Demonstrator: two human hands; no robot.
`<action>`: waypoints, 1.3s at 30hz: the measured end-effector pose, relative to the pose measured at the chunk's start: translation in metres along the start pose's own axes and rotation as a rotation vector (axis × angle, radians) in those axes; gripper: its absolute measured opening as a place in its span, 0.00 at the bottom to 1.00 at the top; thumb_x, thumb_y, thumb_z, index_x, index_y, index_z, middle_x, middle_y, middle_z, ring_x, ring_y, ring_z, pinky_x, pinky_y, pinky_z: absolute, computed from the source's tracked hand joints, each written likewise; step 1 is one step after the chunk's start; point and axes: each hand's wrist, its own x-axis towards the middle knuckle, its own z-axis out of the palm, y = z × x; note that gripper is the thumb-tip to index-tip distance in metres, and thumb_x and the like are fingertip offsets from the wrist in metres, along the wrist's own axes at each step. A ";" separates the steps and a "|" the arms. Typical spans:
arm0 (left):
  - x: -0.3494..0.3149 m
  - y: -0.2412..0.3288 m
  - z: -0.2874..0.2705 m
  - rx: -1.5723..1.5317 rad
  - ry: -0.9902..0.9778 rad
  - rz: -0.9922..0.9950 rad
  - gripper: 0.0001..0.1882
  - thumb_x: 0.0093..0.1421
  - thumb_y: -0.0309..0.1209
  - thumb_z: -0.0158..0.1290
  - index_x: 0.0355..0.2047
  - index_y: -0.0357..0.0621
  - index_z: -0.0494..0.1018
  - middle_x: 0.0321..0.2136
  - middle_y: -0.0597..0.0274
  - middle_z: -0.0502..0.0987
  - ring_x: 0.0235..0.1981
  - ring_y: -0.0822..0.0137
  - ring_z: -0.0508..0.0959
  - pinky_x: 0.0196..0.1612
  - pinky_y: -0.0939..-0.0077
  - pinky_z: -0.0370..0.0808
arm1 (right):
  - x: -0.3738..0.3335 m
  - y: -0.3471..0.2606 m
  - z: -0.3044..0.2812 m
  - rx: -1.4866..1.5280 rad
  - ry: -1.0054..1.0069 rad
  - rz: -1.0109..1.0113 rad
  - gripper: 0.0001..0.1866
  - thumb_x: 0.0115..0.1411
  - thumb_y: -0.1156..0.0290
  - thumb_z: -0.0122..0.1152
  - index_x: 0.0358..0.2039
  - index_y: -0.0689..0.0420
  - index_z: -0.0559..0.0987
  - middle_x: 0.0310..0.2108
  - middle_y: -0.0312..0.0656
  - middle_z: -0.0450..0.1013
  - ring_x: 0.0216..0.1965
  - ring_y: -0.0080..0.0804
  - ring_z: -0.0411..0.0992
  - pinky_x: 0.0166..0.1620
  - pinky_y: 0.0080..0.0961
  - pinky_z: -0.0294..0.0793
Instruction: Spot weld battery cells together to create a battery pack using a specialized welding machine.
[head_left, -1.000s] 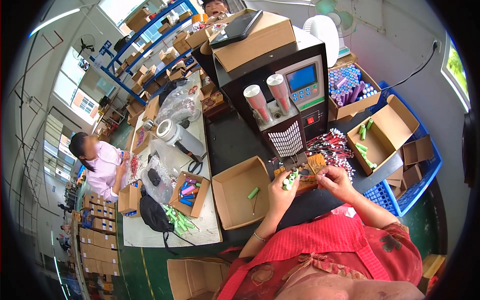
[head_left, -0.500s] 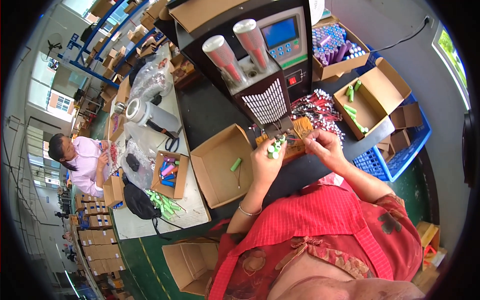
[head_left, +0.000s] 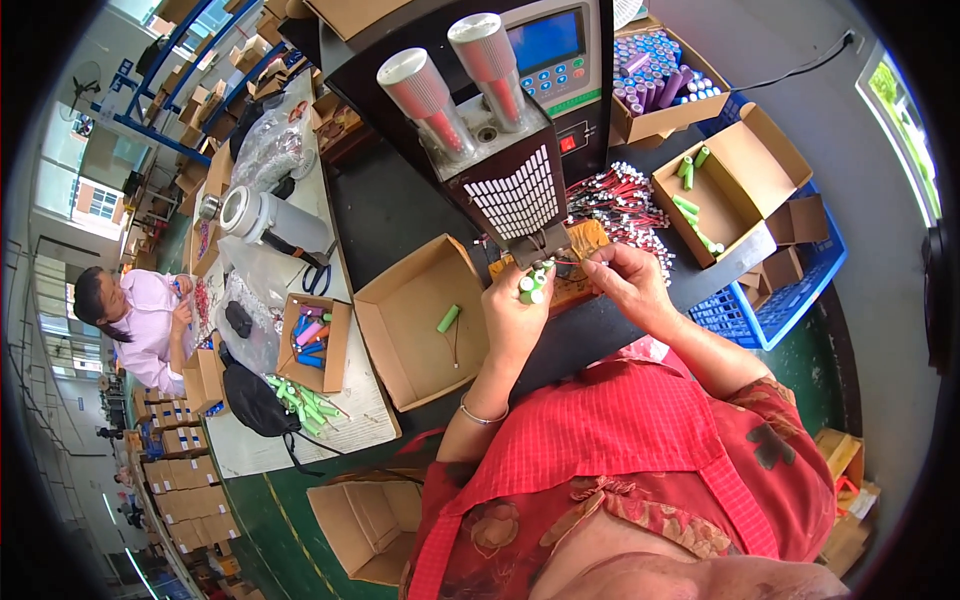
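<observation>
My left hand [head_left: 515, 318] is closed round several green cylindrical battery cells [head_left: 532, 284], their pale ends turned toward me. These cells sit right under the tip of the black machine's welding head [head_left: 535, 246]. To their right, my right hand [head_left: 637, 287] pinches what looks like a thin red wire between thumb and forefinger, close to the cells; its far end is hidden by the fingers. Beneath both hands is a yellow-brown block [head_left: 574, 293]. Left of my left hand, an open cardboard box [head_left: 405, 325] holds one green cell with a wire [head_left: 448, 318].
Red wires with white connectors [head_left: 622, 205] lie heaped beside the machine [head_left: 510, 190]. An open box [head_left: 735, 205] with several green cells stands right, above a blue crate [head_left: 760, 315]. Farther back is a box of blue and purple cells [head_left: 665, 75]. A co-worker [head_left: 140, 320] sits far left.
The whole view has shifted slightly. My left hand has brought the cells closer under the welding head, and my right hand has come nearer to them.
</observation>
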 end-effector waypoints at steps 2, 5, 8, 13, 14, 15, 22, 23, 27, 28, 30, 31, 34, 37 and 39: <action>0.001 0.002 0.001 0.003 -0.004 0.004 0.09 0.48 0.24 0.58 0.32 0.39 0.73 0.24 0.55 0.76 0.24 0.60 0.78 0.27 0.73 0.72 | 0.000 0.004 -0.001 0.001 0.007 -0.010 0.08 0.56 0.70 0.58 0.27 0.62 0.75 0.16 0.32 0.68 0.20 0.14 0.65 0.22 0.15 0.64; 0.002 0.002 0.001 0.010 -0.010 0.019 0.09 0.49 0.24 0.58 0.31 0.39 0.73 0.24 0.55 0.76 0.24 0.60 0.78 0.27 0.73 0.72 | -0.001 0.005 -0.002 -0.038 -0.006 -0.072 0.08 0.55 0.70 0.58 0.27 0.62 0.75 0.17 0.33 0.68 0.20 0.15 0.65 0.23 0.15 0.64; 0.000 0.000 -0.003 0.022 0.012 0.014 0.08 0.48 0.24 0.59 0.30 0.37 0.73 0.22 0.55 0.75 0.24 0.63 0.78 0.26 0.74 0.72 | -0.003 -0.002 -0.006 -0.030 -0.058 -0.114 0.09 0.56 0.70 0.57 0.32 0.63 0.75 0.20 0.34 0.70 0.22 0.16 0.66 0.25 0.16 0.66; -0.003 -0.016 -0.038 -0.131 0.227 -0.153 0.13 0.50 0.22 0.58 0.38 0.37 0.74 0.30 0.60 0.76 0.31 0.72 0.75 0.37 0.79 0.72 | 0.012 0.015 -0.042 -0.131 0.148 -0.152 0.08 0.55 0.73 0.57 0.34 0.63 0.76 0.25 0.40 0.73 0.26 0.22 0.71 0.29 0.19 0.71; -0.004 -0.031 -0.055 -0.053 0.248 -0.171 0.14 0.50 0.21 0.57 0.39 0.37 0.73 0.32 0.61 0.75 0.32 0.72 0.74 0.39 0.78 0.72 | 0.020 0.015 -0.052 -0.382 0.188 -0.277 0.07 0.53 0.75 0.58 0.33 0.62 0.76 0.24 0.42 0.72 0.25 0.27 0.71 0.28 0.21 0.70; -0.003 -0.034 -0.065 0.012 0.265 -0.135 0.15 0.50 0.21 0.57 0.40 0.37 0.72 0.34 0.61 0.73 0.33 0.72 0.74 0.40 0.77 0.71 | 0.026 0.019 -0.060 -0.468 0.213 -0.256 0.07 0.52 0.76 0.58 0.32 0.62 0.76 0.24 0.43 0.70 0.25 0.33 0.71 0.28 0.25 0.69; -0.014 -0.037 -0.085 -0.078 0.217 -0.494 0.10 0.52 0.27 0.58 0.35 0.39 0.73 0.25 0.65 0.73 0.24 0.77 0.73 0.21 0.85 0.71 | 0.058 0.060 -0.078 -0.850 0.220 -0.259 0.06 0.53 0.72 0.55 0.29 0.61 0.76 0.28 0.47 0.70 0.30 0.45 0.71 0.34 0.35 0.71; -0.014 -0.034 -0.083 -0.074 0.208 -0.480 0.10 0.52 0.27 0.58 0.35 0.39 0.73 0.24 0.66 0.74 0.22 0.78 0.72 0.22 0.85 0.70 | 0.060 0.060 -0.077 -0.952 0.206 -0.235 0.07 0.53 0.71 0.55 0.29 0.61 0.76 0.28 0.46 0.70 0.30 0.45 0.71 0.34 0.35 0.71; -0.014 -0.032 -0.075 -0.148 0.141 -0.477 0.12 0.50 0.26 0.59 0.36 0.38 0.73 0.27 0.67 0.73 0.24 0.78 0.72 0.23 0.86 0.72 | 0.065 0.070 -0.078 -1.070 0.173 -0.216 0.08 0.53 0.67 0.55 0.24 0.59 0.75 0.26 0.45 0.69 0.28 0.44 0.70 0.33 0.36 0.70; -0.014 -0.032 -0.072 -0.153 0.128 -0.437 0.13 0.50 0.25 0.59 0.36 0.38 0.73 0.27 0.66 0.73 0.23 0.78 0.72 0.23 0.86 0.72 | 0.066 0.074 -0.079 -1.071 0.169 -0.214 0.09 0.52 0.67 0.55 0.22 0.59 0.74 0.25 0.45 0.69 0.28 0.44 0.71 0.32 0.37 0.71; -0.013 -0.029 -0.067 -0.237 0.124 -0.416 0.14 0.49 0.23 0.59 0.38 0.36 0.73 0.27 0.65 0.73 0.24 0.77 0.73 0.26 0.84 0.74 | 0.068 0.067 -0.077 -0.976 0.198 -0.263 0.07 0.53 0.69 0.54 0.23 0.60 0.73 0.24 0.46 0.70 0.28 0.44 0.71 0.32 0.37 0.70; -0.012 -0.023 -0.063 -0.298 0.122 -0.429 0.15 0.49 0.22 0.59 0.39 0.35 0.72 0.28 0.65 0.73 0.24 0.77 0.73 0.27 0.83 0.76 | 0.064 0.059 -0.079 -0.912 0.207 -0.286 0.07 0.53 0.70 0.53 0.24 0.60 0.72 0.24 0.46 0.70 0.27 0.44 0.71 0.32 0.37 0.70; -0.014 -0.018 -0.047 -0.453 0.086 -0.362 0.18 0.49 0.20 0.58 0.42 0.31 0.69 0.30 0.60 0.76 0.28 0.75 0.75 0.31 0.81 0.77 | 0.058 0.024 -0.075 -0.738 0.253 -0.402 0.05 0.53 0.73 0.56 0.29 0.60 0.74 0.24 0.46 0.72 0.27 0.41 0.72 0.31 0.31 0.71; -0.011 -0.018 -0.029 -0.283 -0.012 -0.168 0.15 0.49 0.20 0.59 0.39 0.33 0.71 0.31 0.60 0.77 0.32 0.75 0.75 0.36 0.84 0.73 | 0.043 0.000 -0.064 -0.189 0.045 -0.089 0.07 0.58 0.71 0.55 0.31 0.63 0.74 0.19 0.31 0.67 0.23 0.14 0.64 0.26 0.16 0.65; -0.004 -0.014 -0.016 -0.190 -0.011 -0.077 0.14 0.46 0.24 0.61 0.34 0.36 0.72 0.26 0.61 0.75 0.27 0.73 0.74 0.30 0.80 0.71 | 0.030 -0.022 -0.054 -0.098 -0.171 0.116 0.09 0.59 0.69 0.54 0.29 0.62 0.73 0.20 0.29 0.66 0.23 0.12 0.61 0.26 0.14 0.64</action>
